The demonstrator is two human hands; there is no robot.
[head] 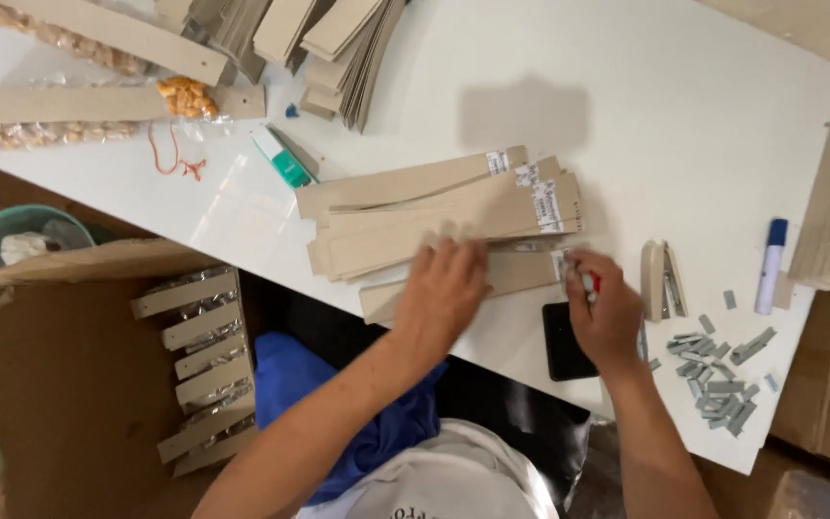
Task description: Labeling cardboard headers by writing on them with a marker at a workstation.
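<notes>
l hand: my left hand [441, 288] flat, fingers spread, pressing the stack of tan folded cardboard strips [434, 226] on the white table [684, 125], near edge.
r hand: my right hand [607, 312] clenched on a small red-tipped marker [590, 284], at top strip's labelled end.
handling: strips light, stiff-ish, slide easy; judge best pinched at long edges, mid-length.
nearby: beige stapler [663, 279], grey staple pile [718, 375].

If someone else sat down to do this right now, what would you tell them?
Left hand: flat on the pile of cardboard strips, pinning the front one.
Right hand: grip closed on a small red-tipped tool at that strip's labelled end.
Stapler and loose staples lie to the right, a blue marker beyond.
Done: finished packs stand in the cardboard box on the left.
Left: the pile of strips.
</notes>
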